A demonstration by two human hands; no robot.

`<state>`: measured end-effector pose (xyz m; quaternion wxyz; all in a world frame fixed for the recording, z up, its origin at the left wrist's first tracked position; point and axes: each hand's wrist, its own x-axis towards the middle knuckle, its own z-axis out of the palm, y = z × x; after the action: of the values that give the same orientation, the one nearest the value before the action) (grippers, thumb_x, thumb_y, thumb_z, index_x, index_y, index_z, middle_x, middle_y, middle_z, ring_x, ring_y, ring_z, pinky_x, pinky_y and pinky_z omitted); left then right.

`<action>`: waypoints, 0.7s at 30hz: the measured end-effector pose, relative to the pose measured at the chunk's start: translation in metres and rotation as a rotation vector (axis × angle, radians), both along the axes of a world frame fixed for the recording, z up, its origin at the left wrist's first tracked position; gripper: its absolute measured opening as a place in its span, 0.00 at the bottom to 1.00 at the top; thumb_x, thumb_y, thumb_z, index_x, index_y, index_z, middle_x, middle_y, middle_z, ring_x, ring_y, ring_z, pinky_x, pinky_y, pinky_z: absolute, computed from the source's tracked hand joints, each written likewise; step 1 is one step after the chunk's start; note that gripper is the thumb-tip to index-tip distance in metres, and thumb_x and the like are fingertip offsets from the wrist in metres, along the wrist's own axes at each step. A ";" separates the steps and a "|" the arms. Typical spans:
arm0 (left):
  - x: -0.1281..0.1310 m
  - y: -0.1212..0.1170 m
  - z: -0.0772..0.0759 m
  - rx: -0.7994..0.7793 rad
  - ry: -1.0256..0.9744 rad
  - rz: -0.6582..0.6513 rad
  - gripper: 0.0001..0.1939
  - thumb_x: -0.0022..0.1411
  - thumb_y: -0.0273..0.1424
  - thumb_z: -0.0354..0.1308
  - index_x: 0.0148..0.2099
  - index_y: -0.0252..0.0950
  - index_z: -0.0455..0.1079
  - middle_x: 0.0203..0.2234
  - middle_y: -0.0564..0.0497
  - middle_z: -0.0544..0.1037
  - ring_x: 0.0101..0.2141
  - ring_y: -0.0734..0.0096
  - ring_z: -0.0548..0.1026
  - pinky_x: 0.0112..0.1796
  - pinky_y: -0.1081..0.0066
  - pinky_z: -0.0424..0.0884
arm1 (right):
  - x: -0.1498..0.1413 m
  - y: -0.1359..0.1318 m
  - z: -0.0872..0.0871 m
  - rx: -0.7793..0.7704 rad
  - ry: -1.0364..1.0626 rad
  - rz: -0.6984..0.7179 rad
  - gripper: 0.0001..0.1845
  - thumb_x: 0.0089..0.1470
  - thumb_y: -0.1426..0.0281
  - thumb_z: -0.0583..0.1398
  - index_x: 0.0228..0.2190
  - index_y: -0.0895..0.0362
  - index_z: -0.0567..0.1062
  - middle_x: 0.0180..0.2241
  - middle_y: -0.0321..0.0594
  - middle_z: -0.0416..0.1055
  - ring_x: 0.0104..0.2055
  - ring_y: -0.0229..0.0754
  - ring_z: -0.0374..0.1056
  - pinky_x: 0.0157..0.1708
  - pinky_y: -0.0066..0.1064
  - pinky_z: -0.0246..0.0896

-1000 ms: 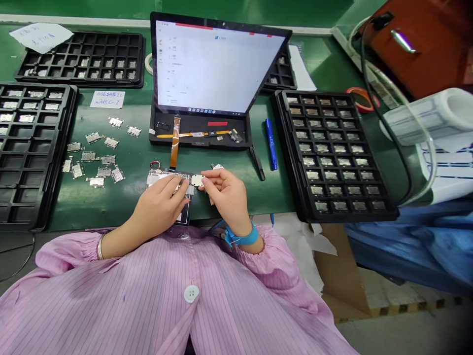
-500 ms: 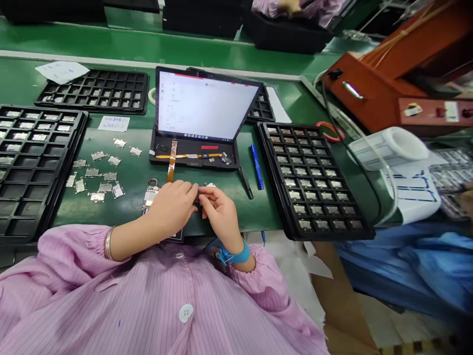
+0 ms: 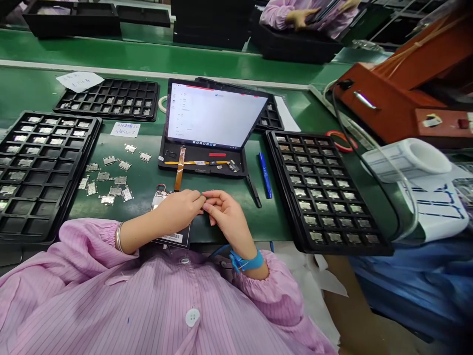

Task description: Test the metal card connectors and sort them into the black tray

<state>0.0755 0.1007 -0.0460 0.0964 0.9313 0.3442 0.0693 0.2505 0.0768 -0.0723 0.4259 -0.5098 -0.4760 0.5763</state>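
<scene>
- Left hand [image 3: 180,211] and right hand [image 3: 226,217] meet at the fingertips; I can't tell whether anything's clamped.
- Black electronics board [image 3: 186,233] beneath, white barcode label [image 3: 174,237] showing.

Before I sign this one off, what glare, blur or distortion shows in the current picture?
Head view: the screen glows bright, its text too small to read; head view: a glint on the metal handle; head view: blue sheeting at lower right looks smeared, and the edges seem stretched; head view: the hands are fairly clear, but anything pinched is hidden.
</scene>
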 end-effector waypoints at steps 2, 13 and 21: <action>-0.001 0.000 -0.002 0.006 -0.005 -0.002 0.07 0.69 0.26 0.51 0.45 0.31 0.69 0.37 0.46 0.75 0.39 0.63 0.76 0.35 0.68 0.71 | -0.002 0.000 0.001 0.006 -0.011 -0.002 0.17 0.50 0.64 0.65 0.41 0.57 0.72 0.28 0.32 0.71 0.17 0.28 0.59 0.18 0.25 0.55; 0.000 0.001 0.002 0.020 -0.038 0.045 0.08 0.69 0.31 0.52 0.47 0.33 0.69 0.38 0.46 0.76 0.41 0.63 0.74 0.38 0.66 0.72 | -0.005 -0.008 -0.006 0.110 -0.115 -0.043 0.16 0.54 0.65 0.62 0.44 0.56 0.72 0.30 0.36 0.74 0.21 0.33 0.65 0.22 0.28 0.62; -0.002 0.003 0.005 -0.027 -0.069 0.056 0.08 0.64 0.29 0.58 0.46 0.34 0.70 0.40 0.45 0.76 0.42 0.60 0.73 0.42 0.62 0.71 | -0.004 -0.010 -0.009 0.148 -0.157 -0.064 0.14 0.56 0.65 0.61 0.44 0.55 0.72 0.30 0.36 0.74 0.22 0.34 0.66 0.24 0.29 0.64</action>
<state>0.0738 0.1034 -0.0412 0.1187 0.9171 0.3674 0.0992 0.2462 0.0671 -0.0809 0.4418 -0.5354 -0.5328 0.4841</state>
